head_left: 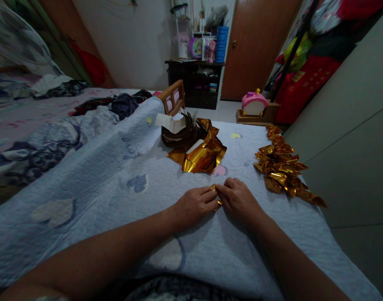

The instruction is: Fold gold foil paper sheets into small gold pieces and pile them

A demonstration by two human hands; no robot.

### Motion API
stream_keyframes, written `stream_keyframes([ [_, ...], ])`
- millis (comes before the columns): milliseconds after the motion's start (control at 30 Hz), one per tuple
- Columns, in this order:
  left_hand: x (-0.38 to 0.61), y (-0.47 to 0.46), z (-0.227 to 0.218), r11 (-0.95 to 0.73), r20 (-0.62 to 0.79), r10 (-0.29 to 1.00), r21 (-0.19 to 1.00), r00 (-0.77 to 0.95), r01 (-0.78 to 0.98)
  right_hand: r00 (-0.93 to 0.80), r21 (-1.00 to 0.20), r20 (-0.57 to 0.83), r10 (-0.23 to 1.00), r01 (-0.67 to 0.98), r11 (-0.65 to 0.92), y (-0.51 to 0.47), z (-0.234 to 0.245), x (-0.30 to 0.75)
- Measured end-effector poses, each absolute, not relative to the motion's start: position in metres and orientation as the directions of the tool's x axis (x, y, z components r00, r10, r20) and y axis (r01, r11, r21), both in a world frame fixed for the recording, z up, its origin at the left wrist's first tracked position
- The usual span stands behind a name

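My left hand and my right hand meet low over the bed, fingers closed on a small piece of gold foil paper. Only bits of it show between the fingertips; most is covered. Beyond my hands lies a loose pile of gold foil sheets, shiny side up and partly curled. Behind that pile sits a dark brown roundish bundle of stacked paper with white sheets sticking out. To the right, several folded gold foil pieces lie in a row along the bed's edge.
A light blue quilt with heart patches covers the bed. Rumpled clothes lie to the left. A wooden bed rail stands at the far end. Beyond are a dark cabinet, a door and a pink toy.
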State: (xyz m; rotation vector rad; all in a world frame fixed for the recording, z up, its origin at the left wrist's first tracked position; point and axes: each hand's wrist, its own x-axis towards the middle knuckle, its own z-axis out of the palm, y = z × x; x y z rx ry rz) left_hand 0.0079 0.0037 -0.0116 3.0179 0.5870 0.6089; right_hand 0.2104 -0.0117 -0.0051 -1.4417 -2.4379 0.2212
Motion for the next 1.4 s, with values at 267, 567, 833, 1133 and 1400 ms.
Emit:
stream_keyframes([
  [267,0.007,0.001,-0.013,-0.91,0.39,0.404,0.079,0.828,0.407,-0.471,-0.265,0.163,0.867,0.826,0.498,-0.012,-0.001,0.212],
  [567,0.007,0.005,-0.015,-0.928,0.381,0.368,0.087,0.848,0.363,-0.457,-0.366,0.183,0.87,0.79,0.492,-0.009,-0.005,0.217],
  [833,0.007,0.005,-0.015,-0.933,0.374,0.355,0.083,0.856,0.351,-0.476,-0.358,0.199,0.857,0.778,0.516,-0.009,-0.005,0.219],
  [1133,0.008,0.006,-0.014,-0.934,0.366,0.356,0.098,0.86,0.345,-0.462,-0.353,0.175,0.869,0.795,0.494,-0.008,-0.006,0.217],
  [1400,0.007,0.006,-0.016,-0.935,0.369,0.349,0.084,0.861,0.343,-0.494,-0.347,0.107,0.863,0.795,0.498,-0.007,0.003,0.224],
])
